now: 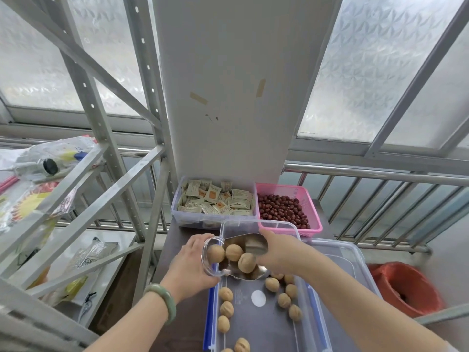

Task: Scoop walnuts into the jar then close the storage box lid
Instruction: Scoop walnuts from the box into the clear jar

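The left hand (189, 265), a green bangle (165, 301) on its wrist, grips a clear jar (212, 257) tilted on its side, mouth toward the right, held just above the far end of the open storage box (264, 323) on the dark worktop (182, 313). The right hand (279, 252) is closed around the handle of a metal scoop (243, 273) whose lip meets the jar's mouth; three walnuts (233, 252) sit at that junction, one already within the jar rim. More walnuts lie scattered on the floor of the storage box, along its left wall and toward its right side. The box's clear lid (340, 252) lies just to the right of the box, partly under the right forearm. Beyond the hands, a clear tub of packets (215, 199) and a pink basket of red dates (286, 209) stand side by side against the pillar. An orange bin (406, 288) sits at the far right
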